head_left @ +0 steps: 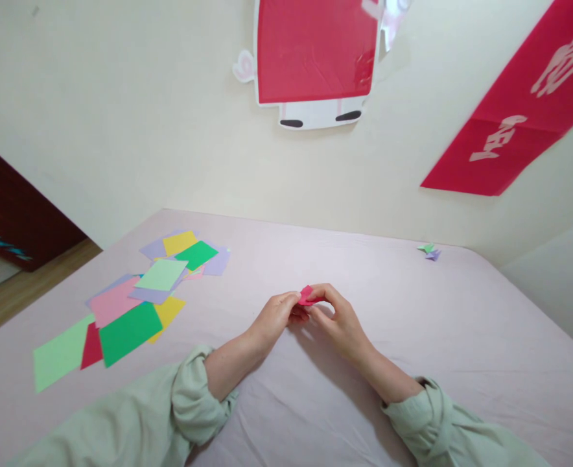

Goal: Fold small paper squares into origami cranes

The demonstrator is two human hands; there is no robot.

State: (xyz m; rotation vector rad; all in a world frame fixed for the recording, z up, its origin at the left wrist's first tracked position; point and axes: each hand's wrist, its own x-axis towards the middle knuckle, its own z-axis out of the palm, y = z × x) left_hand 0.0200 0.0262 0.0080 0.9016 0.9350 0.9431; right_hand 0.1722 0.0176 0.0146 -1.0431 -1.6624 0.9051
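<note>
A small folded piece of red paper (306,295) is held between both hands, just above the cloth-covered table. My left hand (277,316) pinches its left side between thumb and fingers. From the right, my right hand (338,318) grips it with the index finger curled over the top and the thumb below. The fingers cover much of the paper, so its full folded shape is hidden.
Loose coloured paper sheets, among them a dark green sheet (131,332) and a pink sheet (117,302), overlap on the left. Two small folded paper pieces, a green one (427,248) and a purple one (433,255), lie far right. The wall (209,162) borders the table's back edge.
</note>
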